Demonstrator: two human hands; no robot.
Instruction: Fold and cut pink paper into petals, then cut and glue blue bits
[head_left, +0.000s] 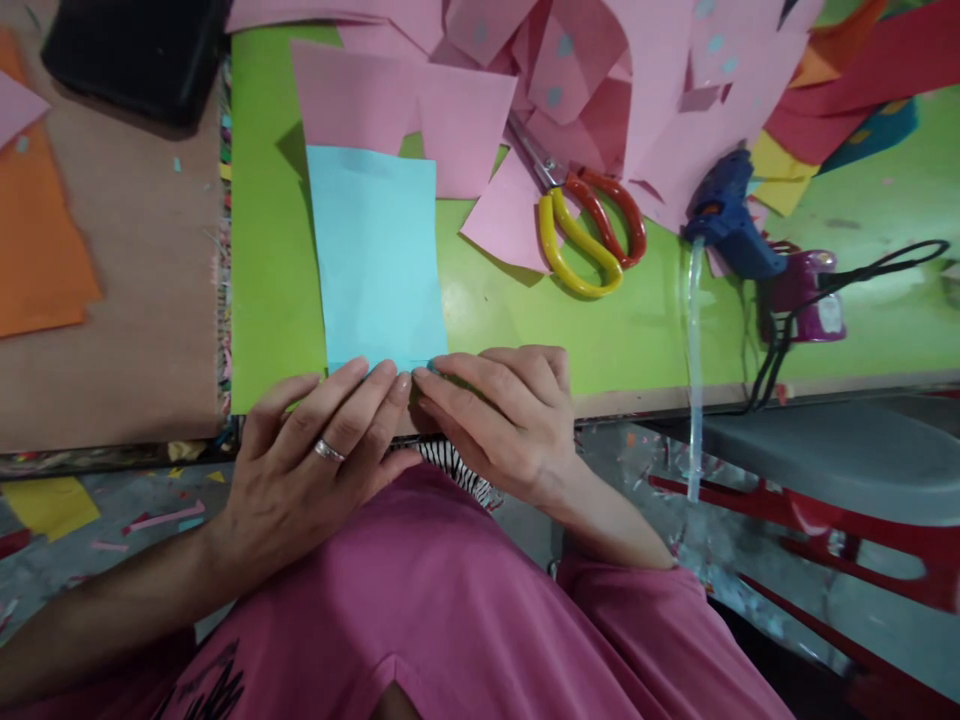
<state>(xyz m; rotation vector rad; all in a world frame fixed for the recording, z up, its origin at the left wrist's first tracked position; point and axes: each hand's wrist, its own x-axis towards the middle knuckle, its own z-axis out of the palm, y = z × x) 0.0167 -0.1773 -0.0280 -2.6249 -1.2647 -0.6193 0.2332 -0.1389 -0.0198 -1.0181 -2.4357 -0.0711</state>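
A light blue paper sheet [375, 250] lies on the green table [270, 300], its near edge at the table's front. My left hand [315, 460], with a ring on one finger, presses its fingertips on that near edge. My right hand [502, 415] meets it there, fingers curled and pressed on the same edge, where the paper looks folded or rolled. Both hands are closed on the paper's near edge.
Pink paper pieces [450, 110] lie behind the blue sheet. Scissors with red and yellow handles [589, 225] rest to the right, then a blue glue gun [724, 215] with a black cord [825, 290]. Orange paper [37, 250] and a black object [135, 55] sit left.
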